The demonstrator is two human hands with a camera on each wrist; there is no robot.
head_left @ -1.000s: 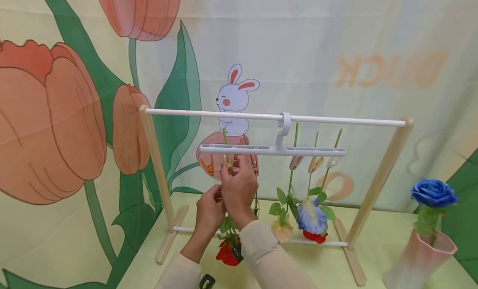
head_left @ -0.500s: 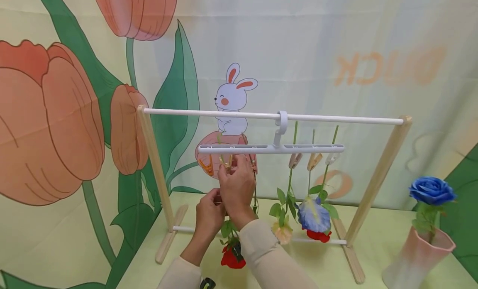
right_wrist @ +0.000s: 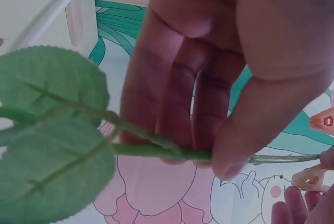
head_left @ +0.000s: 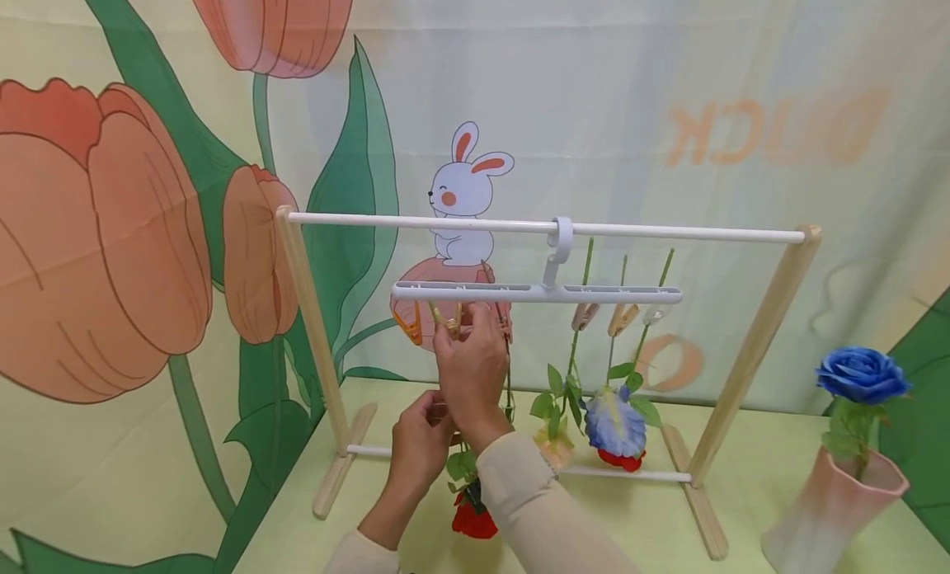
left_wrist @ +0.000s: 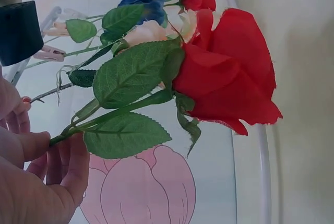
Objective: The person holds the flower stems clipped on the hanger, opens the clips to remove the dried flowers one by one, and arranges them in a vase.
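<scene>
My left hand (head_left: 419,442) pinches the green stem of an artificial red rose (left_wrist: 229,72), which hangs head down. In the head view, the red bloom (head_left: 475,522) shows below my hands. Higher up, my right hand (head_left: 471,376) pinches a pale wooden clothespin (head_left: 455,318) under the left half of the white hanger (head_left: 475,293). The rose's stem tip (head_left: 434,310) leans left beside that clothespin, below the hanger bar. In the right wrist view, the left hand is in front, gripping the stem (right_wrist: 193,154), with the wooden clothespin (right_wrist: 310,177) between the right fingers beyond.
The hanger hooks on the white rail of a wooden rack (head_left: 757,351). An orange clothespin (head_left: 408,322) hangs at its left end. On the right, clothespins hold several upside-down flowers, including a blue one (head_left: 614,425). A pink-white vase (head_left: 831,508) with a blue rose (head_left: 862,376) stands right.
The red rose has moved down and slightly right; its stem tip has dropped from above the hanger bar to below it and tilted left. My left hand has lowered slightly; the right stays at the clothespin.
</scene>
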